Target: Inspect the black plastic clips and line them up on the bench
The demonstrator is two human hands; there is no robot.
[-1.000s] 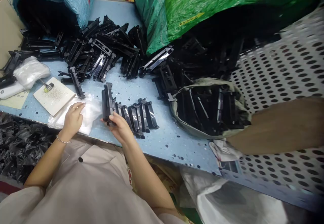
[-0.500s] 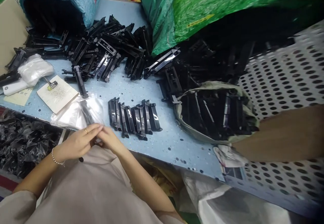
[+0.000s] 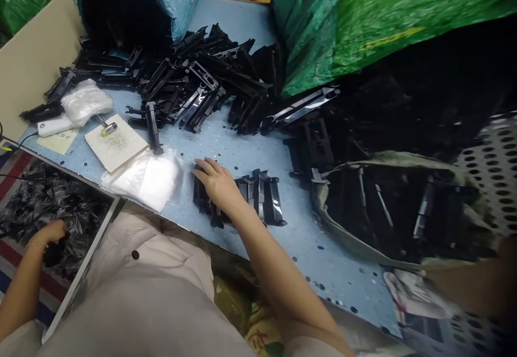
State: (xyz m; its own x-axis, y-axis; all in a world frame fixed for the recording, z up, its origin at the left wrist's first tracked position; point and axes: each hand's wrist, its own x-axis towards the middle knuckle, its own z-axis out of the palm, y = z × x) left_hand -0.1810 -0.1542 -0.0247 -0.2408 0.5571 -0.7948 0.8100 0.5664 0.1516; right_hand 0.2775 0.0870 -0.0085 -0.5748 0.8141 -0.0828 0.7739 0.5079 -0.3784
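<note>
My right hand [image 3: 220, 184] reaches over the left end of a row of black plastic parts [image 3: 260, 198] on the blue table; its fingers are apart and touch or hover over the leftmost parts. Down at the left, my left hand [image 3: 52, 234] is at a pile of black parts in clear bags [image 3: 81, 233], below table level; its fingertips are hard to make out against the pile. Clear plastic bags [image 3: 159, 179] lie flat at the table's front edge, left of my right hand.
A heap of loose black parts [image 3: 202, 90] spreads before a blue sack [image 3: 181, 1]. A green sack [image 3: 315, 39] lies behind right, an open bag of parts [image 3: 327, 206] at the right. A pale square board [image 3: 129, 149] carries a small metal-tipped tool. Perforated metal [image 3: 488, 168] stands far right.
My hands have parted from over the clear bags. The left went down to the bagged pile, the right moved over the row. The dark part in the hands is gone from there. The view shifted left.
</note>
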